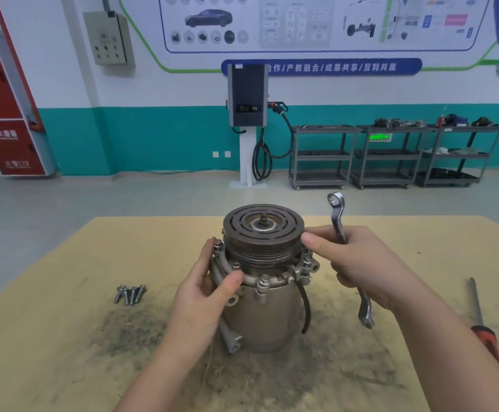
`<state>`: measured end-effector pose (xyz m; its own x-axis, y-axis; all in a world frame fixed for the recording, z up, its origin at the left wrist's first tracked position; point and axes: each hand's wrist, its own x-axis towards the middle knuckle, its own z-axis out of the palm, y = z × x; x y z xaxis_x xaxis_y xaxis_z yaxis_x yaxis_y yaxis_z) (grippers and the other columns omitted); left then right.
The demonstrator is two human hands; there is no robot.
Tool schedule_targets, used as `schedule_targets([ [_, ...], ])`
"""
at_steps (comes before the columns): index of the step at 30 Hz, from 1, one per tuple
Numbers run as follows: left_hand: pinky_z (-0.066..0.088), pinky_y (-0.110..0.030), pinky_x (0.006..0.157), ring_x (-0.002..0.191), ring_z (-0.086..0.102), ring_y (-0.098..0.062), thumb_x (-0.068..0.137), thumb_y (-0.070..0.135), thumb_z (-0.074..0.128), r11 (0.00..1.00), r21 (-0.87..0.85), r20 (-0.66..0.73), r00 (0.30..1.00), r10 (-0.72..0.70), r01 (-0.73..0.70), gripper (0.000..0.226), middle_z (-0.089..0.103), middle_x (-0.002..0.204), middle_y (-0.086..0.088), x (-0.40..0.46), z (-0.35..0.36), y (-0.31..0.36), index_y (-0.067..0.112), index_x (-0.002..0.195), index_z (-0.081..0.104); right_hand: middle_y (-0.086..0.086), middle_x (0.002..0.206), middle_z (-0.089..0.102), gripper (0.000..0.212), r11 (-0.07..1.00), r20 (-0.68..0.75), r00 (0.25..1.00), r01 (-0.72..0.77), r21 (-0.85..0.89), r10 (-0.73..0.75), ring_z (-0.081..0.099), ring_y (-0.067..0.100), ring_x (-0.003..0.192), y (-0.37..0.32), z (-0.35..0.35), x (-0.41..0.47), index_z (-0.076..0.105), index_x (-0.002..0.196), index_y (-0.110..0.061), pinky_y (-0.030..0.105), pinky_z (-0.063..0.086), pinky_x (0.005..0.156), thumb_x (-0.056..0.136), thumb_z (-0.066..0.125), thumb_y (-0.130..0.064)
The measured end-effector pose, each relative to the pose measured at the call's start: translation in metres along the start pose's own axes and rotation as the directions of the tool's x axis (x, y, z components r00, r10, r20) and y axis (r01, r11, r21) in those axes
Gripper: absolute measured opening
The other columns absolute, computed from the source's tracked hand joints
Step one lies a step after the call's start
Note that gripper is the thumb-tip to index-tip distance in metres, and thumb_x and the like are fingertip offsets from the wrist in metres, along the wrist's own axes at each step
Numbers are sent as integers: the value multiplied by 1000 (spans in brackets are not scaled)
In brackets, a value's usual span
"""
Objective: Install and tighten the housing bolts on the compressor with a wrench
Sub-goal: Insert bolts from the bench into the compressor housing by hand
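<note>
A metal compressor (267,316) stands upright in the middle of the table, its dark grooved pulley (263,230) on top. Several bolts (263,281) sit in the flange ring below the pulley. My left hand (209,288) grips the flange on the left side, thumb on the rim. My right hand (358,263) holds a silver double ring wrench (338,217) upright to the right of the pulley, with its thumb touching the pulley's edge. A few loose bolts (130,294) lie on the table to the left.
A screwdriver (484,325) with a red and black handle lies at the table's right edge. The tan tabletop (64,292) is smeared with dark grime around the compressor. A black hose (306,307) hangs down the compressor's right side. Shelving carts and a charging post stand far behind.
</note>
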<state>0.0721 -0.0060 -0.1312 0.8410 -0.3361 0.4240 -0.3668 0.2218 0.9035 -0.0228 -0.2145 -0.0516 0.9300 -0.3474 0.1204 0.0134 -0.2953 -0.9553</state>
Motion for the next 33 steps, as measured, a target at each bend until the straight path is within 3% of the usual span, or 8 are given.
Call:
schedule_targets([
  [3,40,0,88,117,49,20,66,43,71,999,38,27,999,-22,21,81,56,120,38,10,-11,-2,27,139,39,-19,42,53,17,1000,-62,998,25,-7,-25,30,4,33,1,7,-2,75,102,-26,13,27,37,88,69,-33],
  [6,42,-13,102,119,52,12,69,44,74,996,77,115,992,-58,49,78,59,125,30,28,-29,-2,26,139,45,-13,64,71,13,998,-156,986,66,14,-63,51,-4,38,4,23,-3,76,99,-23,5,34,42,87,71,-21],
  [10,42,-33,110,124,58,-12,72,34,82,972,43,284,930,-232,229,67,66,129,5,55,-56,12,15,131,59,-11,74,75,7,997,-282,956,72,-42,-81,70,3,75,10,39,-2,77,86,-22,24,51,73,85,73,-16],
  [14,46,-28,105,122,60,-12,88,24,64,951,198,409,862,-300,237,39,67,128,1,67,-62,19,17,126,66,-16,67,72,9,996,-202,976,68,-53,-78,61,-8,53,2,24,-2,76,83,-19,3,38,49,85,72,-12],
  [19,59,-31,80,106,68,-32,90,9,52,921,-84,289,894,-342,380,38,69,119,-18,67,-53,19,6,127,60,-14,56,66,8,1000,-147,989,28,11,-26,47,-6,33,2,20,1,76,87,-11,5,32,37,88,69,-8],
  [25,54,-26,53,68,69,-21,80,19,64,908,-201,85,930,-357,367,29,74,87,-12,63,-31,24,0,101,69,-15,46,56,8,998,-92,994,-47,38,51,36,2,31,-1,22,2,73,87,-9,11,27,36,90,66,-10],
  [28,52,-25,48,60,66,-19,92,10,59,900,-220,-15,921,-388,376,14,72,75,-9,64,-22,23,2,89,70,-14,40,51,7,996,-95,991,-86,37,90,21,9,37,-3,22,-1,72,86,-10,19,21,37,91,67,-13],
  [33,56,-29,59,73,70,-19,97,6,54,897,-234,-45,918,-395,375,19,75,86,-11,63,-17,26,0,94,72,-19,39,50,6,998,-176,982,-70,-6,67,42,-3,30,-3,31,-3,70,86,-12,8,28,37,91,66,-12],
])
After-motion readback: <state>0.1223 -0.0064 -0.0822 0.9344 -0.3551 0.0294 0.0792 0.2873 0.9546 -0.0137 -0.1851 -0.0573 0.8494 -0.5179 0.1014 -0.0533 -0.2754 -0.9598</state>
